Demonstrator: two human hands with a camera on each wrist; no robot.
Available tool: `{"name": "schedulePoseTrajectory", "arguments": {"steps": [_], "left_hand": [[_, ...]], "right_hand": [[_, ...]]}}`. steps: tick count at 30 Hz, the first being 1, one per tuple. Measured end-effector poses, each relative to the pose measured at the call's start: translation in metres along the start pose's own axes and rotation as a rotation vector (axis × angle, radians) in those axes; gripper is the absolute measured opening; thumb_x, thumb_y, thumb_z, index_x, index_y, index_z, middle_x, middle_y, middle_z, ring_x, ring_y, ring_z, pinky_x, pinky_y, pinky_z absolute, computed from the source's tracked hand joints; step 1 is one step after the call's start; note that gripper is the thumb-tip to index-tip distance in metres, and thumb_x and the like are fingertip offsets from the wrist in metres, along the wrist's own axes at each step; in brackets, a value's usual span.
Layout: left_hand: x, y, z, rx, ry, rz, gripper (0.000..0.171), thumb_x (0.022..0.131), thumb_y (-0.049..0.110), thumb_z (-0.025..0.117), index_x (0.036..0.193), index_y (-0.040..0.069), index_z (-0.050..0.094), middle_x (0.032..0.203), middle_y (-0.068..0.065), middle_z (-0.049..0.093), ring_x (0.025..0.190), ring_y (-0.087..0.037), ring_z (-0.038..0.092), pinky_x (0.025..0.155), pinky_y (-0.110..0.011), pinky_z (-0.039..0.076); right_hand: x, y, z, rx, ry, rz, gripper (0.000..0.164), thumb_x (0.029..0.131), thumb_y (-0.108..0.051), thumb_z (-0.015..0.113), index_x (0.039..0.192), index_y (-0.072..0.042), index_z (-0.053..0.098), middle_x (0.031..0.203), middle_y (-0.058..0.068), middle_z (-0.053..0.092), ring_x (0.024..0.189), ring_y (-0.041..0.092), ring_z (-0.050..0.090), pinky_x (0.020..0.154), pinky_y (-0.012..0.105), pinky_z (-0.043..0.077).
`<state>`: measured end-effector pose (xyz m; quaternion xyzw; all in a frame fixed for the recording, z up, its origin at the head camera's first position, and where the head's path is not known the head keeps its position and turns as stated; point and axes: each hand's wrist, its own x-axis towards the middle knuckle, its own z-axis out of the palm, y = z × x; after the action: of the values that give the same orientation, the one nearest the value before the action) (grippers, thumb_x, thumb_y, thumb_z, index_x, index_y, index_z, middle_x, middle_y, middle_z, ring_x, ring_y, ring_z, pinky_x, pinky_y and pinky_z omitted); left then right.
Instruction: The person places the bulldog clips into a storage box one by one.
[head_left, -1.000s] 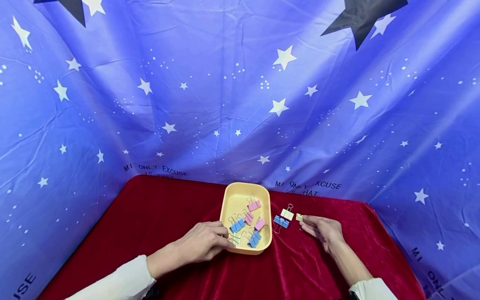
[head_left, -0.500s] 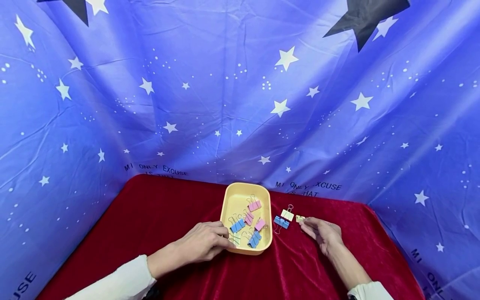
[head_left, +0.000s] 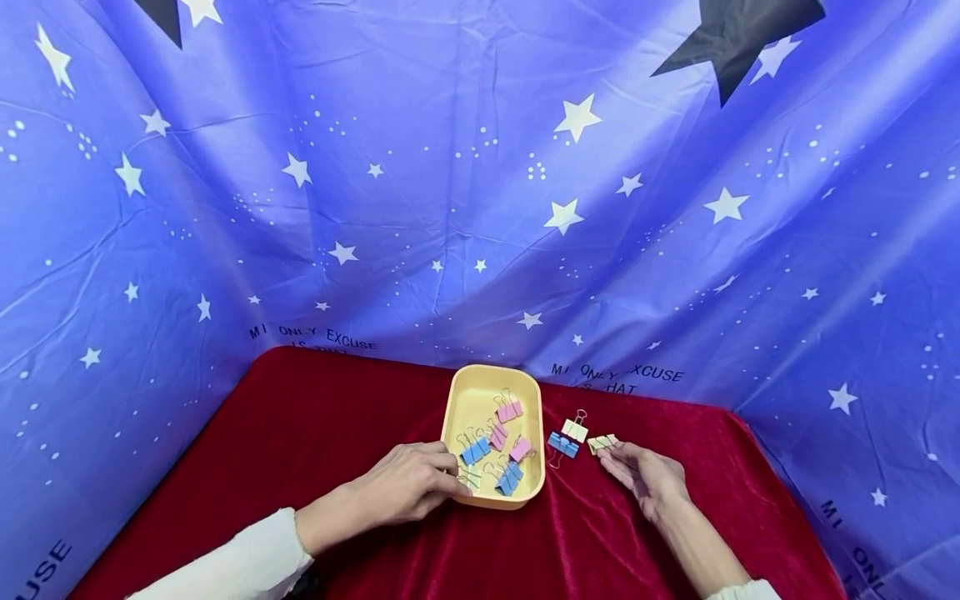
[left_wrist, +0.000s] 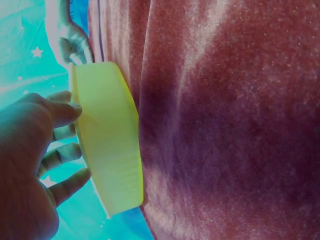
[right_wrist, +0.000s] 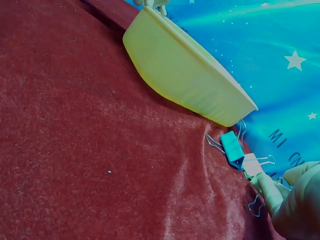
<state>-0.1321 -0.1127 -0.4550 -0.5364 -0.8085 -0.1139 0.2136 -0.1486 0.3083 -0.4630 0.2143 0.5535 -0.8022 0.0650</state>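
Observation:
My left hand point(head_left: 408, 483) holds the near left rim of a yellow plastic box point(head_left: 476, 400); in the left wrist view its thumb point(left_wrist: 70, 114) lies against the outer wall. Inside the box lie pink binder clips point(head_left: 508, 411), blue binder clips point(head_left: 475, 451) and a pale clip partly hidden by that hand. To the right of the box, my right hand point(head_left: 651, 477) pinches a yellow binder clip point(head_left: 602, 443) between thumb and fingers. Just left of it, a cream binder clip point(head_left: 575, 429) and a blue binder clip point(head_left: 563, 444) sit close together on the cloth.
Dark red velvet cloth point(head_left: 360, 400) covers the table. A blue-purple curtain with stars point(head_left: 420, 208) stands behind and at both sides, meeting the table's back edge just beyond the box.
The yellow clip in my right hand has turned, so more of its face shows, and the hand has tipped palm-up a little. My left hand and the box stay put.

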Motion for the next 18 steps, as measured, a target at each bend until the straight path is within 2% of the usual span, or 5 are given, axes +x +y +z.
{"name": "schedulePoseTrajectory", "arguments": {"steps": [10, 18], "left_hand": [[0.000, 0.000, 0.001, 0.002, 0.004, 0.006, 0.031, 0.086, 0.013, 0.092, 0.109, 0.034, 0.090, 0.095, 0.016, 0.070, 0.095, -0.005, 0.066, 0.082, -0.018, 0.056], [0.000, 0.000, 0.001, 0.008, 0.008, 0.004, 0.031, 0.086, 0.013, 0.092, 0.109, 0.034, 0.090, 0.094, 0.016, 0.070, 0.094, -0.004, 0.065, 0.081, -0.017, 0.055]], "right_hand": [[0.000, -0.003, -0.011, 0.022, -0.052, 0.037, 0.037, 0.110, 0.004, 0.053, 0.092, -0.010, 0.082, 0.094, 0.007, 0.085, 0.091, 0.015, 0.087, 0.097, 0.030, 0.067], [0.000, -0.008, -0.012, 0.010, -0.038, 0.020, 0.036, 0.108, 0.008, 0.053, 0.092, -0.009, 0.081, 0.094, 0.008, 0.085, 0.091, 0.015, 0.087, 0.096, 0.030, 0.067]]}}
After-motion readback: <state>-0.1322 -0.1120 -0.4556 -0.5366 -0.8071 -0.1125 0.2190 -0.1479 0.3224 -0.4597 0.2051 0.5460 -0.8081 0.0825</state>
